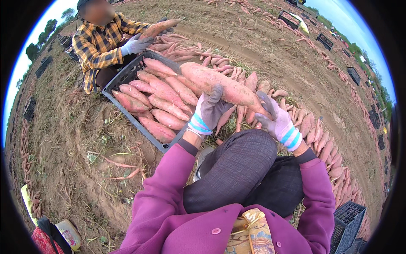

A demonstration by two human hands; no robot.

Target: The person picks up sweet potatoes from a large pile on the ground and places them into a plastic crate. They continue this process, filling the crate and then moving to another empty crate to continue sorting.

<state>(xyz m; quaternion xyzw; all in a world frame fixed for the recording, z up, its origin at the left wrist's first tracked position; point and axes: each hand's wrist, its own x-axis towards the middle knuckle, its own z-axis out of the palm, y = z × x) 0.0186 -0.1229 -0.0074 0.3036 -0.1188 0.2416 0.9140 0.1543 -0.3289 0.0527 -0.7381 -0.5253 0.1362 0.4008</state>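
Note:
A large pink sweet potato (222, 83) is held up between my two gloved hands, just above my knee. My left hand (211, 109) supports its underside near the middle. The fingers of my right hand (276, 117) close around its narrow lower end. Left of it, a black plastic crate (127, 115) holds several sweet potatoes (166, 92) lying side by side. Part of the crate's right side is hidden behind the held root and my left hand. A long row of loose sweet potatoes (317, 133) runs along the ground beyond my right hand.
A co-worker in a plaid shirt (98, 47) squats behind the crate, holding another sweet potato (160, 28) in gloved hands. Black crates (349, 219) stand at my lower right. A printed container (68, 233) and red cloth (44, 239) lie at lower left. More crates (324, 41) dot the field.

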